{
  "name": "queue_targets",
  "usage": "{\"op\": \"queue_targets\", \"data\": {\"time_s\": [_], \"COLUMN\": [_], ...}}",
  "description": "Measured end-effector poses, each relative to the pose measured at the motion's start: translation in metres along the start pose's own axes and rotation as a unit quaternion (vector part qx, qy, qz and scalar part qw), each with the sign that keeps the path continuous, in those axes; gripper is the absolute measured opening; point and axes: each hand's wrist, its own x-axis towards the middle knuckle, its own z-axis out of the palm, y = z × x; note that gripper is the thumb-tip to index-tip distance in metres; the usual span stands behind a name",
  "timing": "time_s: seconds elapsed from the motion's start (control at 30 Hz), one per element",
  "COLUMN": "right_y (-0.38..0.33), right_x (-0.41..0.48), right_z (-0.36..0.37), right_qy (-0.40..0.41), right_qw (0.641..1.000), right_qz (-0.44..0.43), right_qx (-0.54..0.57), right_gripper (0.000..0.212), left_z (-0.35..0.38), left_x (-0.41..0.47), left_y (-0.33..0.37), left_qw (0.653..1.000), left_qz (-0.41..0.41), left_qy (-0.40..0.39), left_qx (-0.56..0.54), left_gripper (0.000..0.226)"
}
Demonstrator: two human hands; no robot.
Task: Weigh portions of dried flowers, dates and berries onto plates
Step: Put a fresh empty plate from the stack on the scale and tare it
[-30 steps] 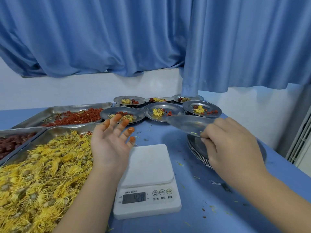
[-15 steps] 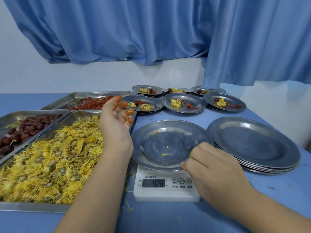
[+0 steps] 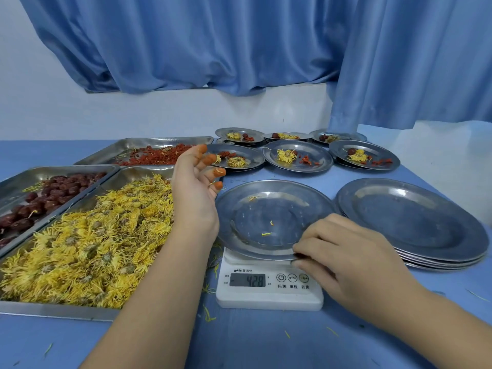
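A blue table stands before blue curtains. On it the steel plate lies flat, hollow side up, on the white scale, whose display faces the person and shows 428. The right hand pinches the near rim of the plate with curled fingers. The left hand hovers just left of the plate, by the tray of yellow flowers, fingers loosely spread, tips stained orange.

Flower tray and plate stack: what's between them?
In the head view: the scale, a nearly empty plate on it, and the left hand.
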Motion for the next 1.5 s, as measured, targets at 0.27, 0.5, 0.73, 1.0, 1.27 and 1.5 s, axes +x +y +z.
{"op": "queue_targets", "data": {"time_s": [0.27, 0.5, 0.73, 1.0, 1.27, 1.5], "right_y": [0.004, 0.015, -0.002, -0.010, -0.005, -0.010], "right_x": [-0.003, -0.005, -0.011, -0.014, -0.004, -0.008], "right_z": [-0.007, -0.021, -0.021, -0.018, -0.019, -0.009], "right_qy": [-0.023, -0.076, -0.223, -0.260, -0.312, -0.216], "right_qw": [0.999, 0.996, 0.974, 0.962, 0.902, 0.960], "right_qz": [-0.014, -0.038, -0.009, 0.074, 0.244, 0.136], "right_qx": [0.031, 0.039, 0.023, -0.041, 0.171, 0.114], "right_gripper": [0.029, 0.039, 0.059, 0.055, 0.032, 0.033], "left_z": [0.000, 0.001, 0.000, 0.001, 0.002, 0.003], "left_x": [-0.001, 0.000, 0.000, 0.000, -0.001, -0.004], "left_y": [-0.004, -0.002, -0.002, -0.002, -0.002, -0.001], "left_qw": [0.999, 0.999, 0.998, 0.998, 0.998, 0.997], "left_qz": [-0.018, -0.028, -0.026, -0.028, -0.029, -0.037], "left_qy": [-0.011, -0.005, -0.003, 0.005, 0.004, -0.015], "left_qx": [0.036, 0.046, 0.049, 0.053, 0.055, 0.073], "left_gripper": [0.029, 0.034, 0.026, 0.023, 0.020, 0.020]}}
